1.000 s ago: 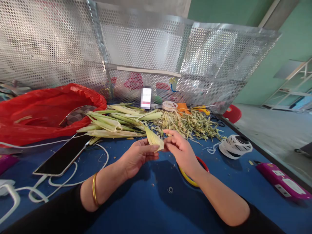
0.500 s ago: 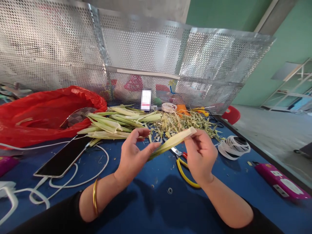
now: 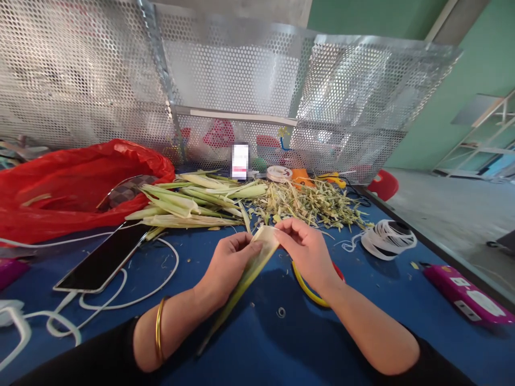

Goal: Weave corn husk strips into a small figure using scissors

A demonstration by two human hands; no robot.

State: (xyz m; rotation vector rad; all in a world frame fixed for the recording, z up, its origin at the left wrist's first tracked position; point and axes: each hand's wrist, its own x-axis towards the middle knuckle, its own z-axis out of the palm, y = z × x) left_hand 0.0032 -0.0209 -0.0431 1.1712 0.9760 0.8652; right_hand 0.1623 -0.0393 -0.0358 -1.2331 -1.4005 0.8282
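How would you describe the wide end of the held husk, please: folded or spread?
Spread: the husk's pale face shows between the left hand and right hand, which pinch it at either side.

The table (image 3: 257, 351) has a blue top with small pale scraps on it, and on its left part lie a red plastic bag (image 3: 68, 225), a phone (image 3: 102, 257) with black screen, and a white cable (image 3: 177, 261) which makes a loop. Further back, a pile of pale-green corn husks (image 3: 201, 201) lies beside a heap of dry plant shreds (image 3: 317, 206). To the right are a string spool (image 3: 386, 241), a purple packet (image 3: 450, 284) and, nearer the middle, a yellow-and-red-handled tool (image 3: 306, 291), partly hidden, and a small coil (image 3: 281, 312).
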